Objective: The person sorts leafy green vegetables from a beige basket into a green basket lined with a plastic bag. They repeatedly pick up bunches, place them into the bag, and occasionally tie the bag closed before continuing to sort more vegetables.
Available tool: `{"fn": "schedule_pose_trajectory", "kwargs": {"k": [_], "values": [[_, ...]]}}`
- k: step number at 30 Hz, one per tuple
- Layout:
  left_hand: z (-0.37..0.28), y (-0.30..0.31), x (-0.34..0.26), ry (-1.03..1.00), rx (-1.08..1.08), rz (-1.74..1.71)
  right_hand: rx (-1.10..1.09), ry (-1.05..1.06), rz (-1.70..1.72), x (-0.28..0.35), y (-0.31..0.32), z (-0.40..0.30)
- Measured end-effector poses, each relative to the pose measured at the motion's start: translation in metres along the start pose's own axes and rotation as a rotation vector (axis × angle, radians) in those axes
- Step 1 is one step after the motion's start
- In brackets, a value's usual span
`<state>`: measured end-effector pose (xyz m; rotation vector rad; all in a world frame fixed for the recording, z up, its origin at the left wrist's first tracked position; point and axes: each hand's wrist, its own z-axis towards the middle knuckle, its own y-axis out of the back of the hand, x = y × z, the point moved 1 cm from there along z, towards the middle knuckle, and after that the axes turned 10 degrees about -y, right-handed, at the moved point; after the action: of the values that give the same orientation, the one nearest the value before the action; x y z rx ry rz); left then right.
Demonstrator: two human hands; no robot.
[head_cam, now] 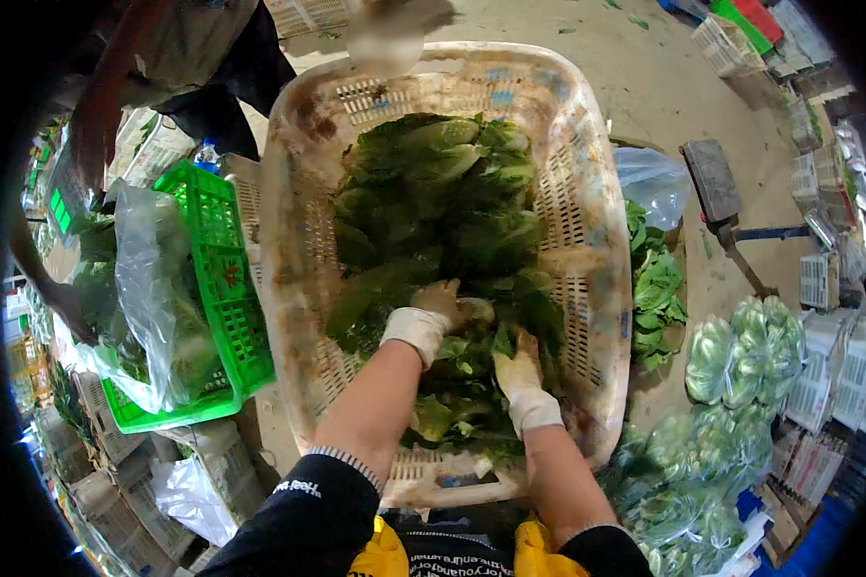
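Observation:
A large, stained white plastic basket (588, 238) stands before me, with heads of leafy green lettuce (440, 155) laid in rows inside. Both my hands wear pale work gloves and are down among the greens in its nearer half. My left hand (433, 317) touches a head whose pale stem end (478, 310) shows beside the fingers; blur hides how firmly they close. Just right of it and nearer to me, my right hand (521, 371) has a green leaf (502, 340) between thumb and fingers. Dark leaves partly cover its fingertips.
At left, a green crate (220, 288) holds vegetables under a clear plastic bag (144, 267); another person (187, 58) stands beyond. On the right are loose greens (653, 288), bagged vegetables (747, 353) and a platform scale (713, 180). Cartons (130, 498) line the lower left.

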<state>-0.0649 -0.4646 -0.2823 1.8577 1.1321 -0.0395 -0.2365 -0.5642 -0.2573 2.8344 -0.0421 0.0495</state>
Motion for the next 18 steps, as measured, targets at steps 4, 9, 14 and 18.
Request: {"fn": "schedule_pose_trajectory", "kwargs": {"k": [4,9,14,18], "values": [[0.0,0.021,-0.014,0.073,0.389,-0.108,-0.217,0.236,-0.583,0.036,-0.012,-0.068],[-0.004,0.036,0.017,0.028,0.452,-0.023,0.109,0.491,-0.151,0.022,0.027,-0.049],[-0.032,0.069,-0.037,-0.002,0.509,-0.184,-0.024,0.221,-0.078,0.031,0.031,-0.037],[-0.115,0.098,-0.012,-0.12,0.164,-0.386,0.104,0.623,0.334,0.003,0.083,-0.131]]}}
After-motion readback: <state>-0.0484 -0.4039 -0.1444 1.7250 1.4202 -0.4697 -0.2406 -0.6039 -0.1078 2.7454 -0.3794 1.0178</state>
